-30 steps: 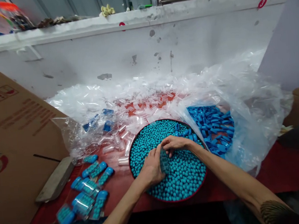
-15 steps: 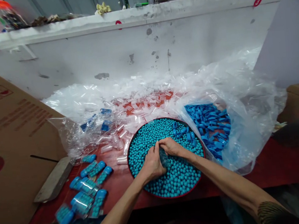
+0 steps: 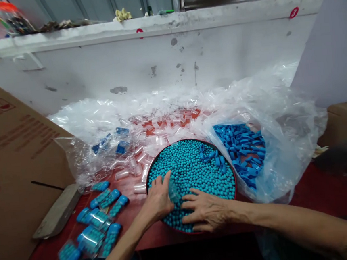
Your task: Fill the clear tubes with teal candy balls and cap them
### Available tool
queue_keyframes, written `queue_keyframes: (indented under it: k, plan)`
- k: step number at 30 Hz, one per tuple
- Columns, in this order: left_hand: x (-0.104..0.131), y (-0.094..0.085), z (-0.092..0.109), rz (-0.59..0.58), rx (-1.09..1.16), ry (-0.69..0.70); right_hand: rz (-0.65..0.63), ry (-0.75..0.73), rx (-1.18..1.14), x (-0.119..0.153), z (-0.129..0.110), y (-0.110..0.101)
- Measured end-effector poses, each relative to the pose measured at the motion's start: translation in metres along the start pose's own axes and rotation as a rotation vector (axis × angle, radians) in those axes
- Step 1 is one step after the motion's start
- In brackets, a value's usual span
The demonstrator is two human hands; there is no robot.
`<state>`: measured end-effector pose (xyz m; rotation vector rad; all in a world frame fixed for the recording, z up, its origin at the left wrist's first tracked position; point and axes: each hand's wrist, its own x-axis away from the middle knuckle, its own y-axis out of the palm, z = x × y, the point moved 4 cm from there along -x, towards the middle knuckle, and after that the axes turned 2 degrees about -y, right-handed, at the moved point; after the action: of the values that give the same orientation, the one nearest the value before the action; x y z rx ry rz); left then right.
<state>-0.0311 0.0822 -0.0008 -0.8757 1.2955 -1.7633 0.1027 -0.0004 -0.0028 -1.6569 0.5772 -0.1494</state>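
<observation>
A round, dark red-rimmed tray [image 3: 236,187] holds a deep layer of small turquoise balls [image 3: 188,161]. My left hand [image 3: 161,196] is at its left side, closed around a clear plastic container [image 3: 174,190] that lies tilted among the balls. My right hand [image 3: 206,210] rests low on the balls near the front rim, palm down with fingers spread and pointing left. It grips nothing that I can see. Several blue caps [image 3: 214,156] lie on the balls at the tray's upper right.
Filled containers with blue caps [image 3: 98,219] lie at left beside a grey block [image 3: 57,213] and a cardboard box [image 3: 18,159]. Empty clear tubes [image 3: 137,165] are scattered behind the tray. An open plastic bag [image 3: 279,157] of blue caps [image 3: 242,148] stands right.
My hands have come apart. The left moved left with the clear container; the right left the container's top, came down toward the front rim and spread its fingers.
</observation>
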Motion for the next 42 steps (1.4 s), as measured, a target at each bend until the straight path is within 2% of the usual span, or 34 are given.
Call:
queue_keyframes:
  k: [3, 7, 15, 18, 21, 23, 24, 28, 31, 36, 42]
  plan:
    - [-0.004, 0.005, -0.007, -0.079, -0.153, -0.06, -0.014, -0.038, 0.077, -0.017, 0.01, 0.014]
    - [-0.014, 0.007, -0.005, -0.125, -0.173, -0.036, -0.013, -0.021, 0.147, -0.025, 0.031, 0.025]
    - [-0.028, 0.004, -0.004, -0.215, -0.112, -0.088, -0.01, 0.098, 0.165, -0.019, 0.068, 0.024]
    - [-0.028, 0.01, -0.007, -0.231, 0.001, -0.132, 0.089, 0.156, 0.073, -0.019, 0.081, 0.018]
    - [-0.029, 0.016, -0.008, -0.217, 0.092, -0.182, 0.354, 0.275, -0.126, -0.018, 0.104, 0.001]
    - [-0.03, 0.018, -0.006, -0.193, 0.119, -0.222, 0.533, 0.409, -0.282, -0.016, 0.129, -0.01]
    - [-0.03, 0.018, -0.004, -0.182, 0.131, -0.239, 0.579, 0.474, -0.353, -0.016, 0.143, -0.012]
    - [-0.03, 0.017, 0.001, -0.136, 0.193, -0.279, 0.633, 0.668, -0.462, -0.015, 0.194, -0.009]
    - [-0.029, 0.021, 0.001, -0.097, 0.247, -0.302, 0.639, 0.749, -0.504, -0.014, 0.213, 0.002]
    - [-0.031, 0.028, 0.0, -0.018, 0.37, -0.351, 0.626, 0.89, -0.613, -0.01, 0.222, 0.018]
    - [-0.032, 0.033, 0.002, 0.039, 0.449, -0.35, 0.688, 1.005, -0.728, -0.007, 0.222, 0.028]
